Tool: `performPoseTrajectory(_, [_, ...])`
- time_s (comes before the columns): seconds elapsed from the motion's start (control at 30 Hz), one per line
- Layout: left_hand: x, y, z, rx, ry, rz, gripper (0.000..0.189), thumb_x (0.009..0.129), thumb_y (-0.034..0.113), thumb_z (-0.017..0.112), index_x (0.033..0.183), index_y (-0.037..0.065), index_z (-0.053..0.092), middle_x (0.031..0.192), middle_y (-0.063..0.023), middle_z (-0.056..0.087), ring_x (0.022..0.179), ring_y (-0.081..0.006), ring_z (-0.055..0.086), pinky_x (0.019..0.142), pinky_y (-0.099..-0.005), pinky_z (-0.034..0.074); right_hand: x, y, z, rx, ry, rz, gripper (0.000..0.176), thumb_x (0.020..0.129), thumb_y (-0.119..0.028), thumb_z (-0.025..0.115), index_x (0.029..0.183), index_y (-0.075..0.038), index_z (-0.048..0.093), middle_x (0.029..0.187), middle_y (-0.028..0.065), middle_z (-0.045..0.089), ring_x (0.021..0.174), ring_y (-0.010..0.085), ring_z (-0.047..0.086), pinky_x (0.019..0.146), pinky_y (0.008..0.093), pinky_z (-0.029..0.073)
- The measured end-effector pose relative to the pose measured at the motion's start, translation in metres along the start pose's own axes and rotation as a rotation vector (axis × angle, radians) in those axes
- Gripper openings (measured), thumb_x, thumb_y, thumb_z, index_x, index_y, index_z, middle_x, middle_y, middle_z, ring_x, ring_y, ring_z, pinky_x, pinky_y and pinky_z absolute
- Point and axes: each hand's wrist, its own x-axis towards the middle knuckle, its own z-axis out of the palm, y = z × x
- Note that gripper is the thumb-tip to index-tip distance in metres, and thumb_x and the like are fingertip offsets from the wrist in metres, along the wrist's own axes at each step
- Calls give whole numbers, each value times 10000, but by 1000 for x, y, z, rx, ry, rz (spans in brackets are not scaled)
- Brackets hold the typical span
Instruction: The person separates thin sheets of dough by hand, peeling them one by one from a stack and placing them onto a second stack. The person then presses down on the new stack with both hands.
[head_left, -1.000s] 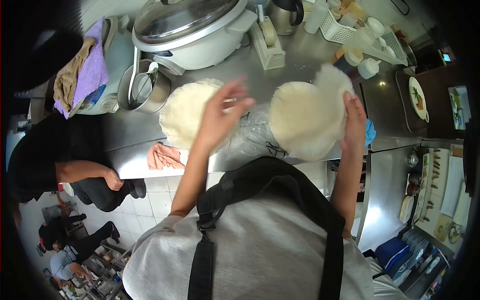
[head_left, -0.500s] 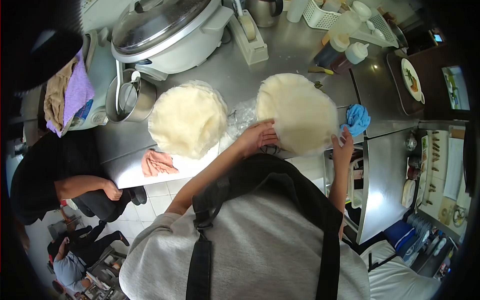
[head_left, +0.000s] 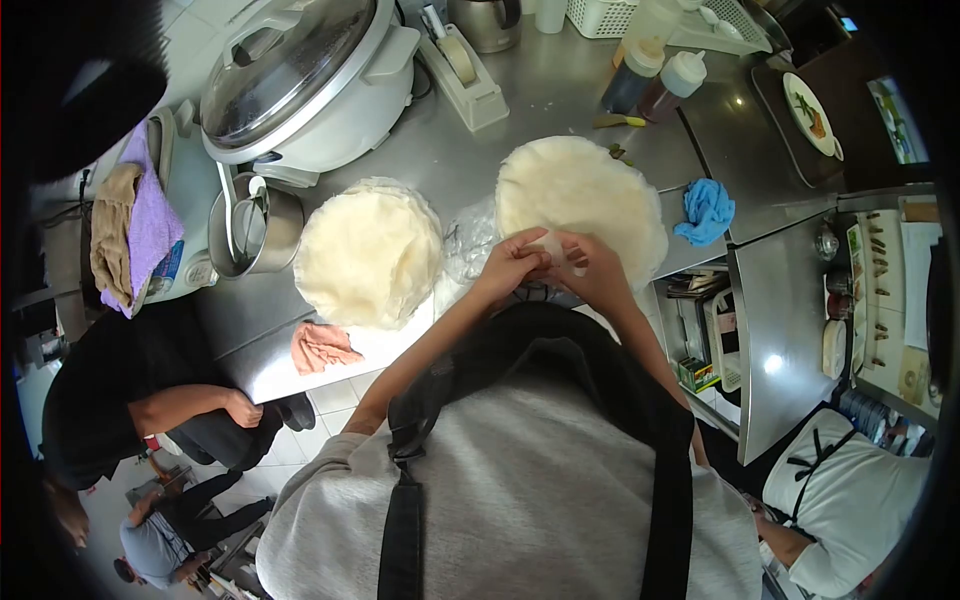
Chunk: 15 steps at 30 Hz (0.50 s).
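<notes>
The right stack of round, pale wrapper sheets [head_left: 578,190], thin and uneven-edged, lies on the stainless-steel counter [head_left: 465,158] beside crinkled clear plastic film [head_left: 468,243]. Left hand [head_left: 513,266] and right hand [head_left: 598,268] converge at its near edge, fingers bent; whether either grips a sheet cannot be told.

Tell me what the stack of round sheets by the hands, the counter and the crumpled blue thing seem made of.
Stack of round sheets: probably dough or pastry, matte and cream, with thin, uneven edges.
Counter: likely stainless steel, satin-finished, given its grey sheen and soft reflections.
Crumpled blue thing: wrinkled, perhaps cloth or plastic; the folds leave it open.
</notes>
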Motion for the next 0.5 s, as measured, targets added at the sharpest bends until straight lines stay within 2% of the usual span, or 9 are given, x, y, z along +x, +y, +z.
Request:
performPoseTrajectory(0.07, [1, 0, 4, 31, 17, 41, 513, 901, -21, 607, 1379, 15, 424, 1088, -147, 655, 939, -204, 674, 823, -305, 578, -1, 0, -1, 2, -6, -17, 517, 750, -168, 796, 1220, -65, 608, 998, 98, 668, 875, 208, 665, 765, 329, 531])
performPoseTrajectory(0.17, [4, 0, 7, 68, 34, 88, 502, 895, -28, 598, 1370, 15, 443, 1063, -132, 661, 909, -184, 675, 810, -297, 578, -1, -2, 3, 27, 67, 10, 385, 806, -180, 756, 1153, -43, 657, 935, 91, 696, 827, 183, 677, 739, 313, 532])
performPoseTrajectory(0.3, [8, 0, 5, 65, -53, 184, 468, 873, -40, 585, 1329, 4, 491, 1001, -106, 675, 835, -145, 664, 770, -276, 577, 0, 0, -1, 195, 123, 209, 243, 839, -155, 729, 1027, -5, 694, 817, 99, 704, 695, 152, 666, 683, 279, 535])
performPoseTrajectory(0.4, [2, 10, 8, 21, 66, 185, 438, 853, -40, 587, 1287, -5, 531, 928, -77, 675, 784, -120, 646, 733, -259, 567, 5, -9, -12, 205, 113, 329, 198, 877, -153, 689, 974, 20, 697, 763, 77, 695, 659, 114, 645, 643, 256, 517])
performPoseTrajectory(0.5, [-1, 14, -4, 98, 170, 192, 483, 870, -21, 574, 1345, 29, 503, 866, -12, 634, 742, -95, 606, 743, -260, 566, 5, 2, -8, 255, 185, 374, 189, 890, -150, 669, 967, 21, 688, 742, 65, 679, 651, 106, 632, 626, 251, 506])
